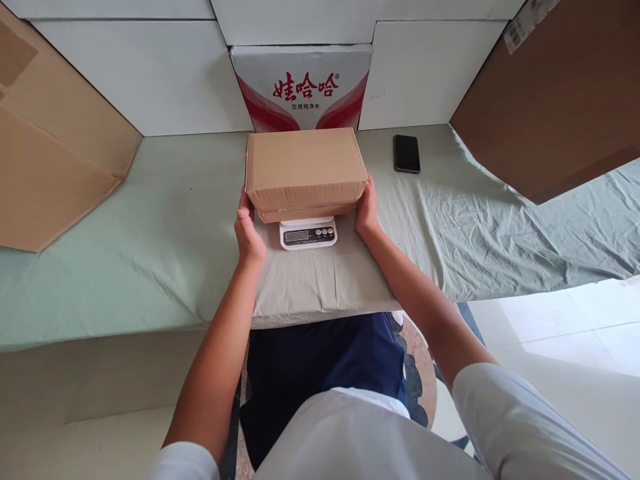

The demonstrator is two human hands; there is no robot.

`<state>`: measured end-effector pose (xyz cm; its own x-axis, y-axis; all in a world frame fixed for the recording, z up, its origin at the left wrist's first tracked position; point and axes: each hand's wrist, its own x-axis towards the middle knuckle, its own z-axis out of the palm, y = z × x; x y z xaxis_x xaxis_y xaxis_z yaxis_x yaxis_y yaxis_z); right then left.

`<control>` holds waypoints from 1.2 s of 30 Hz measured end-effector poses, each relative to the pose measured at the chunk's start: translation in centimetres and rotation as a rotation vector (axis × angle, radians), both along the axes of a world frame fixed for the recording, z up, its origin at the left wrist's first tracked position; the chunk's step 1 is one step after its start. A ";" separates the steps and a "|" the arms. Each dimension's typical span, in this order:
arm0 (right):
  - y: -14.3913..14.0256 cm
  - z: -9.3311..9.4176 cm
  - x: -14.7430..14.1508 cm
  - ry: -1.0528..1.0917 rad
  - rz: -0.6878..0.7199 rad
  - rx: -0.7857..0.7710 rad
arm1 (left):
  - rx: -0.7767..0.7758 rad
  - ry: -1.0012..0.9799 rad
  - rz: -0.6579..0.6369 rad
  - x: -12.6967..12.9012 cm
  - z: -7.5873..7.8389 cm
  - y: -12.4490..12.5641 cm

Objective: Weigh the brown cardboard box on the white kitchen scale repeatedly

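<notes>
Both hands clasped a plain brown cardboard box (306, 170), left hand (249, 233) and right hand (367, 208) pressed flat against its short ends, seemingly steadying it on the small white digital scale (308, 233) atop the green-sheeted surface (150, 233). Its long axis ran left to right, lid upward.

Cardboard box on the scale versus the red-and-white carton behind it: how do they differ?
The cardboard box is plain brown; the red-and-white carton bears red print. The cardboard box sits over the scale between the left hand and right hand; the red-and-white carton stands against the wall, untouched. Both are closed.
</notes>
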<state>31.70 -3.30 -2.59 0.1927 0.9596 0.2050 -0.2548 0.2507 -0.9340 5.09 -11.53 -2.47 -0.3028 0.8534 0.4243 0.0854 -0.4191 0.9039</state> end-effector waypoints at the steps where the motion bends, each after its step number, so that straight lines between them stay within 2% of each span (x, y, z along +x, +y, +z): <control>1: 0.1 -0.1 0.0 -0.003 0.007 0.003 | -0.003 -0.010 0.002 0.0 0.0 0.0; 6: 0.2 -0.6 0.2 -0.030 0.027 0.017 | -0.031 -0.028 0.021 0.2 0.3 0.0; 24: -0.9 -0.1 0.2 -0.029 0.049 0.114 | -0.072 -0.016 0.045 0.2 0.2 -0.3; 31: -1.0 -0.1 0.1 -0.027 0.053 0.085 | -0.089 -0.033 0.064 0.2 0.2 0.0; 36: -1.3 0.5 0.1 -0.053 0.049 0.052 | -0.085 -0.025 0.054 0.3 0.3 -0.4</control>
